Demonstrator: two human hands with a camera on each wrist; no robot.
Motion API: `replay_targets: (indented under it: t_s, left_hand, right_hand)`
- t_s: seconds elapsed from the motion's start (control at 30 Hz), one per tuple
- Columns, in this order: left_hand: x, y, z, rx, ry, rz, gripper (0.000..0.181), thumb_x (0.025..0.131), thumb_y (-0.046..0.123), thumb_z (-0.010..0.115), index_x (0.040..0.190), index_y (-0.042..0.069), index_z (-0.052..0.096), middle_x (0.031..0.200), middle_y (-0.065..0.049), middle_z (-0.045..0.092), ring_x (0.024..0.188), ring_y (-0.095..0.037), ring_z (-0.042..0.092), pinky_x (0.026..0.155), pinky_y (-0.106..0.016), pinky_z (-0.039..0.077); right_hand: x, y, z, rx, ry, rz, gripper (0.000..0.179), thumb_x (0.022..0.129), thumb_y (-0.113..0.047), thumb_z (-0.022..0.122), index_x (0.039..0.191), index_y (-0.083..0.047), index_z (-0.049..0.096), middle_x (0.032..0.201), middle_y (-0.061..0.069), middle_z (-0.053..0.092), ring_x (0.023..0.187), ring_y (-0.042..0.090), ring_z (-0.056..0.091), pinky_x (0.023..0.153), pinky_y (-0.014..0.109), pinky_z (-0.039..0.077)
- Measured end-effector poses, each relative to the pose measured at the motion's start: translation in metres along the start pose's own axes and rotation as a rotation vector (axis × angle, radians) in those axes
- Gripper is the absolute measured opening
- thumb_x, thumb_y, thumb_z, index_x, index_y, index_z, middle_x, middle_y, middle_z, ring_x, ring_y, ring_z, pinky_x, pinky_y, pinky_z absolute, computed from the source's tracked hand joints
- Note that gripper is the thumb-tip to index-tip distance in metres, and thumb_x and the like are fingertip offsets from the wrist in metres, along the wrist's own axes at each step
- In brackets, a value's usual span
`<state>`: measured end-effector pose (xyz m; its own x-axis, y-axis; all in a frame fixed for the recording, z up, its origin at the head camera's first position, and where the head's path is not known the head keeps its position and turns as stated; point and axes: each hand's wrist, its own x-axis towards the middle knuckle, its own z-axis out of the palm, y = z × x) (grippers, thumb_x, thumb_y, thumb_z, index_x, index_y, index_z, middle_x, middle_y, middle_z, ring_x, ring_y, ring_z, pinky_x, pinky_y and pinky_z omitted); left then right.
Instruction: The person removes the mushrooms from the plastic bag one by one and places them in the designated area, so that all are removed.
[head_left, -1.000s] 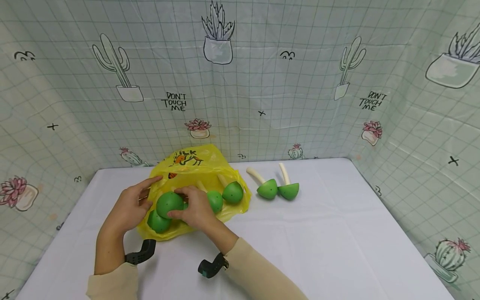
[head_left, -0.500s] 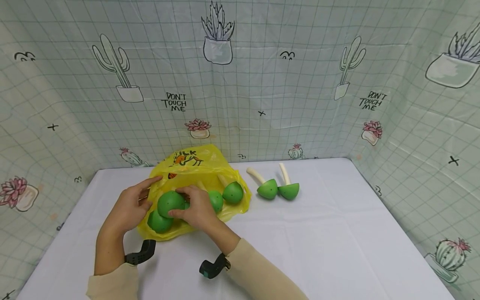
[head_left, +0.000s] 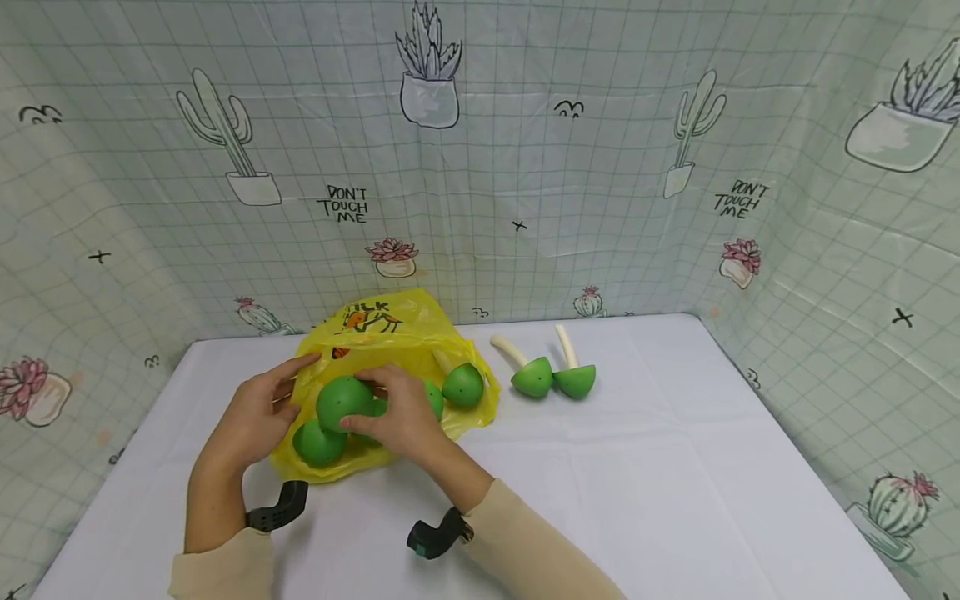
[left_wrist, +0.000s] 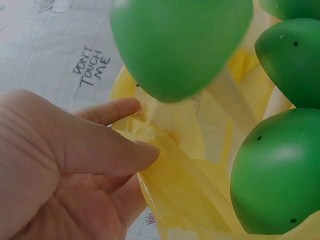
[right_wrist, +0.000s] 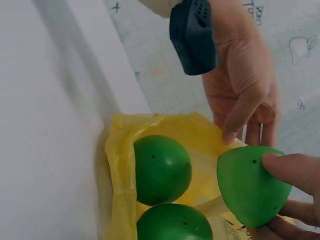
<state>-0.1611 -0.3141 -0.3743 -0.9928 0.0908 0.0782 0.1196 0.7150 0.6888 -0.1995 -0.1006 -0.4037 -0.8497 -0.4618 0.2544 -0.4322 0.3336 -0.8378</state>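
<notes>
One green cap [head_left: 341,403] between hands [head_left: 253,414] [head_left: 406,414]

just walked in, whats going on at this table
A person's right hand grips a green domed piece at the open mouth of a yellow bag, while the left hand pinches the bag's edge. More green pieces sit in the bag. Two stemmed pieces lie outside it on the white table.
</notes>
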Motion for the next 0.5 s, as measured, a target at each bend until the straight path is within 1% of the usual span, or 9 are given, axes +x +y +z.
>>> replay_targets:
  t_s: [0.2, 0.33, 0.5]
  left_hand:
    - [0.0, 0.0, -0.001, -0.004, -0.008, 0.001, 0.068, 0.097, -0.017, 0.054, 0.161, 0.002, 0.04, 0.157, -0.037, 0.039, 0.136, -0.06, 0.047, 0.106, -0.067, 0.047]
    - [0.0, 0.0, 0.0, 0.001, -0.007, 0.009, 0.068, 0.097, -0.018, 0.054, 0.161, 0.001, 0.04, 0.156, -0.037, 0.04, 0.135, -0.06, 0.048, 0.105, -0.066, 0.048]
    - [0.0, 0.001, 0.002, 0.001, -0.004, 0.011, 0.068, 0.096, -0.018, 0.054, 0.16, 0.0, 0.04, 0.156, -0.038, 0.04, 0.134, -0.06, 0.049, 0.105, -0.065, 0.048]
  right_hand:
    - [-0.004, -0.004, -0.01, 0.027, 0.002, -0.053, 0.057, 0.087, -0.015, 0.089, 0.137, 0.0, 0.066, 0.133, 0.011, 0.065, 0.122, 0.02, 0.065, 0.101, 0.02, 0.054]
    - [-0.009, -0.009, -0.02, 0.052, -0.003, -0.071, 0.057, 0.088, -0.015, 0.088, 0.137, 0.0, 0.065, 0.134, 0.011, 0.065, 0.122, 0.018, 0.065, 0.102, 0.02, 0.053]
    - [-0.015, -0.013, -0.032, 0.092, -0.009, -0.08, 0.058, 0.087, -0.014, 0.088, 0.138, 0.001, 0.064, 0.136, 0.011, 0.064, 0.124, 0.019, 0.064, 0.106, 0.026, 0.053]
